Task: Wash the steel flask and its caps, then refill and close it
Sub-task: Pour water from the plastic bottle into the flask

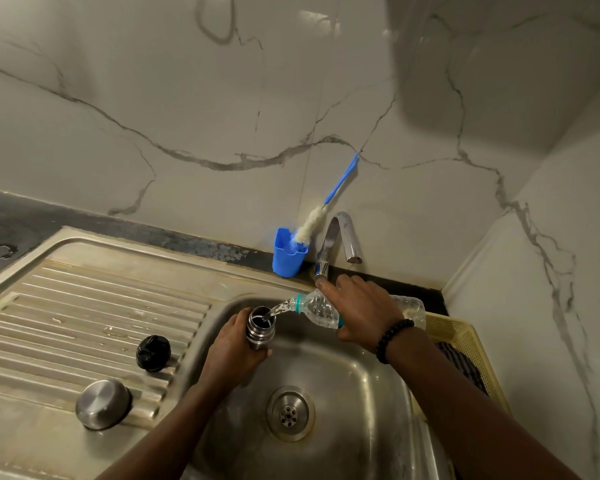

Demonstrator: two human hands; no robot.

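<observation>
Refilling over the steel sink basin (361, 393): left hand (231, 344) fingers grasp upright steel flask (260, 329), right hand (357, 308) grips tilted clear plastic bottle (321, 308), pouring. Round black inner cap (153, 352) & steel outer cap (103, 404) lie on drainboard, washing apparently done, closing left.

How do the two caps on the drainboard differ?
The black inner cap is dark, ridged and smaller; the steel outer cap is shiny, smooth and wider. The black inner cap lies nearer the sink basin; the steel outer cap lies nearer the camera. Both rest on the drainboard, untouched by either hand.
</observation>
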